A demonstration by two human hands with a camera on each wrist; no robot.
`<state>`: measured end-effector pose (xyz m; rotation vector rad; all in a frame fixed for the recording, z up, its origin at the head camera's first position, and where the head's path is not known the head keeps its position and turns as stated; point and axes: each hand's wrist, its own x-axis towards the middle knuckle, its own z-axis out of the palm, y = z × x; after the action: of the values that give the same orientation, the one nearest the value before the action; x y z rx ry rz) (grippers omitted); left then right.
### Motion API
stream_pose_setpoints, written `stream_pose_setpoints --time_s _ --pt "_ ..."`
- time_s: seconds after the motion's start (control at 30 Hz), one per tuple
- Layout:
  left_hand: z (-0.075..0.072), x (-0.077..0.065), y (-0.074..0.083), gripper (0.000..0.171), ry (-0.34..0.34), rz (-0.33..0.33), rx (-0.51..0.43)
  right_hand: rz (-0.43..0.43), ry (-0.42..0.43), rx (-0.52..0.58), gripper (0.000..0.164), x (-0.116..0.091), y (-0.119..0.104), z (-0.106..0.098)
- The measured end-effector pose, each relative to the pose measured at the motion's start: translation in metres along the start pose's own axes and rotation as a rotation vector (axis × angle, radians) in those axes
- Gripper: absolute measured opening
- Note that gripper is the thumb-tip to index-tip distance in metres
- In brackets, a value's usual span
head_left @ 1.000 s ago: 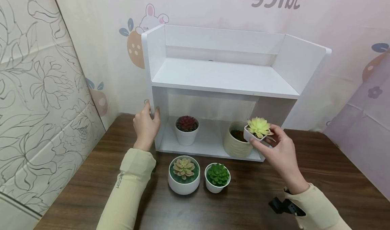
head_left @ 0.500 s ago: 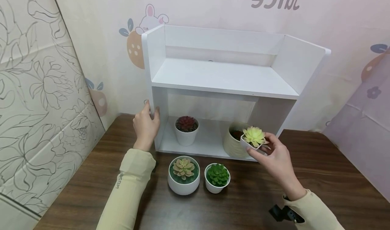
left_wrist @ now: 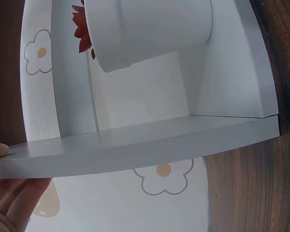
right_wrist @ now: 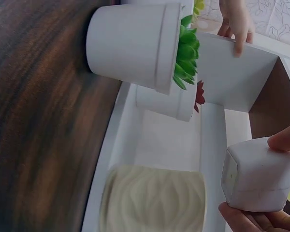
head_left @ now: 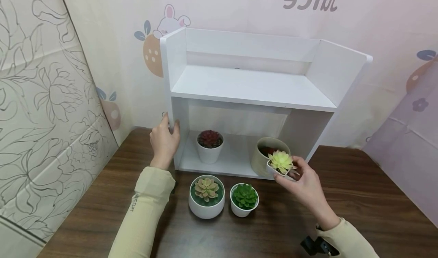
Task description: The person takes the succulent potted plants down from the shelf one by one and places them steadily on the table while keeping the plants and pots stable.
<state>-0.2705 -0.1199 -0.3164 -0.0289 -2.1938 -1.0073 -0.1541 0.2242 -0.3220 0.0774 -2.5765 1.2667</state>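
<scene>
In the head view, the left hand (head_left: 164,142) pinches the left side panel of a white shelf (head_left: 246,85) between thumb and fingers. The right hand (head_left: 306,182) pinches a small white pot with a yellow-green succulent (head_left: 280,163), holding it raised at the near right of the shelf, in front of a beige pot (head_left: 259,162). That beige pot is on the right of the lower board; a white pot with a dark red succulent (head_left: 209,151) is on its left. On the tabletop (head_left: 273,231), nearer than the shelf, a round white bowl with a pale succulent (head_left: 206,203) sits left, just beside a white pot with a green succulent (head_left: 244,201).

The left wrist view shows the thumb on the panel's inner face and the fingers along its outer face; the red succulent's pot is to the right of that panel.

In the right wrist view, thumb and fingers grip opposite sides of the small pot, which is apart from the beige pot.
</scene>
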Motion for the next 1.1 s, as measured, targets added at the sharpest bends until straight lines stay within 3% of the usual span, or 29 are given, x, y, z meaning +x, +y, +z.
stream_pose_setpoints --time_s 0.23,0.63,1.1 --pt "0.001 0.000 -0.001 0.042 -0.003 -0.006 0.007 0.034 -0.021 -0.019 0.055 -0.004 0.007 0.007" --pt "0.000 0.001 0.001 0.041 0.004 -0.011 0.014 0.003 -0.027 -0.094 0.052 -0.010 0.021 0.016" --pt "0.001 0.001 0.001 0.040 0.003 -0.013 0.012 0.045 -0.065 -0.091 0.052 -0.017 0.035 0.026"
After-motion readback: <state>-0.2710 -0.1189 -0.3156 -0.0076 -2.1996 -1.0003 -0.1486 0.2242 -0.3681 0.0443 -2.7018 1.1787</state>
